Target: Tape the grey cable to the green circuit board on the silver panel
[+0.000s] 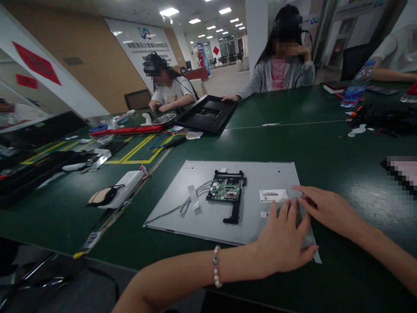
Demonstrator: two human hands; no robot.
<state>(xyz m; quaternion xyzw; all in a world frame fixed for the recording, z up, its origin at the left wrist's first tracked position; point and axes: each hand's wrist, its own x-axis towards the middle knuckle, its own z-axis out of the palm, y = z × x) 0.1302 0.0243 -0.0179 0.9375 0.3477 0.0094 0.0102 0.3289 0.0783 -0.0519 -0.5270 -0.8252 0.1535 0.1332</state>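
Observation:
A flat grey metal-backed display panel (pixel 202 174) lies on the green table in front of me. Fixed near its middle is a black bracket (pixel 235 208) carrying a green circuit board (pixel 224 191). Grey cables (pixel 172 212) run left from the board, with a pale strip of tape (pixel 194 199) across them. My left hand (pixel 285 237), a beaded bracelet at its wrist, rests with fingers spread on the panel's right part, just below a white label (pixel 273 195). At the panel's right edge is my right hand (pixel 329 211), index finger stretched out, its other fingers partly curled close to my left fingertips.
A white box-like object (pixel 125 187) with a beige-and-black item on it stands left of the panel. Farther back, a person's hand (pixel 232 98) touches a black frame (pixel 208 114). A water bottle (pixel 358 87) and black bundle (pixel 384 119) are back right. Clutter covers the left.

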